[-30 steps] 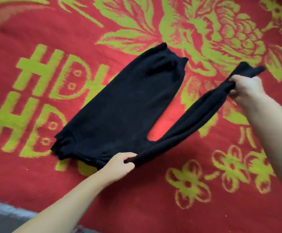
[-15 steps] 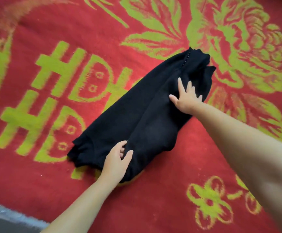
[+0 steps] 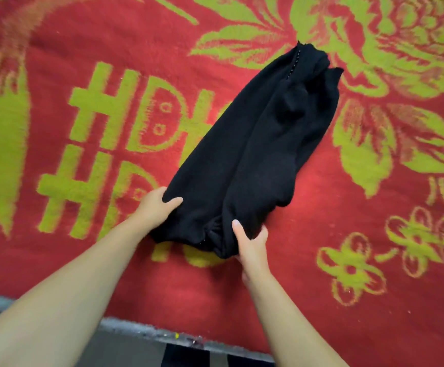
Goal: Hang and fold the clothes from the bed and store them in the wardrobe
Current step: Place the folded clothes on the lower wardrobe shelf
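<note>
Gripping the black garment's [image 3: 258, 154] near end, both hands: left [image 3: 157, 207], right [image 3: 251, 243].

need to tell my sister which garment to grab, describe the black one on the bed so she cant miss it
Start at the red blanket with its yellow-green flowers. In its middle lies the black garment, folded into a long strip, both hands gripping its near end. It is the only dark, plain thing there.

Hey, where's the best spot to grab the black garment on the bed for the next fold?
Probably the near end of the black garment, coming from the bed's near edge. It lies as a long narrow strip running away, and the left hand and right hand already grip its two near corners, so lifting there folds it over evenly.
</note>
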The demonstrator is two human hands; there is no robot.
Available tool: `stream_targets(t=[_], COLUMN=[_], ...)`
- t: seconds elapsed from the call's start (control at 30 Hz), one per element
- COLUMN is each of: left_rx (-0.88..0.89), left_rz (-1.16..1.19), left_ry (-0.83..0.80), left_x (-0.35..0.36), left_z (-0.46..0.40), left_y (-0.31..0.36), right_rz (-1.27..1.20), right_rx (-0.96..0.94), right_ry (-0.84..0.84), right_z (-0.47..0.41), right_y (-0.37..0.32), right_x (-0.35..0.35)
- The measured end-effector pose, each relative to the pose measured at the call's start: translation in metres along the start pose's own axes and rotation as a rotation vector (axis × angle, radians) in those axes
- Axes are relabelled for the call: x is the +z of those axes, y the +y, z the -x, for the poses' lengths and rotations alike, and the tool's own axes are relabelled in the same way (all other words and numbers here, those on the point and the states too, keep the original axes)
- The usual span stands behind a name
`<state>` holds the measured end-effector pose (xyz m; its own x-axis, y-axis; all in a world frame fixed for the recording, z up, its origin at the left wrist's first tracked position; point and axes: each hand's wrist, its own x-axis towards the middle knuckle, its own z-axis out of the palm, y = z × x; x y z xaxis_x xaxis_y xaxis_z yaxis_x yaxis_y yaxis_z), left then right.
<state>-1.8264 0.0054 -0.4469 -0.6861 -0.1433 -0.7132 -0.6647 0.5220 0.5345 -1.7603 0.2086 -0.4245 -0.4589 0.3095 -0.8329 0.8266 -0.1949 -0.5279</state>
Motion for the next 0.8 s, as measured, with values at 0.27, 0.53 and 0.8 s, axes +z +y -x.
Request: stream_targets(t=[0.27,0.53,0.8], left_rx=[0.026,-0.053,1.043], left_rz=[0.177,-0.431,-0.719], left_ry=[-0.416,-0.390,0.154], left_x=[0.034,0.105,0.121], left_z=[0.076,0.132,0.100], left_y=[0.004,-0.055,0.056], right_rz=[0.283,0.837,1.515], right_rx=[-0.160,-0.041,-0.933], right_ry=[0.140,0.042,0.222], right_z=[0.005,0.046,0.007], right_y=[-0.037,0.045,-0.008], right_x=[-0.098,-0.166,-0.134])
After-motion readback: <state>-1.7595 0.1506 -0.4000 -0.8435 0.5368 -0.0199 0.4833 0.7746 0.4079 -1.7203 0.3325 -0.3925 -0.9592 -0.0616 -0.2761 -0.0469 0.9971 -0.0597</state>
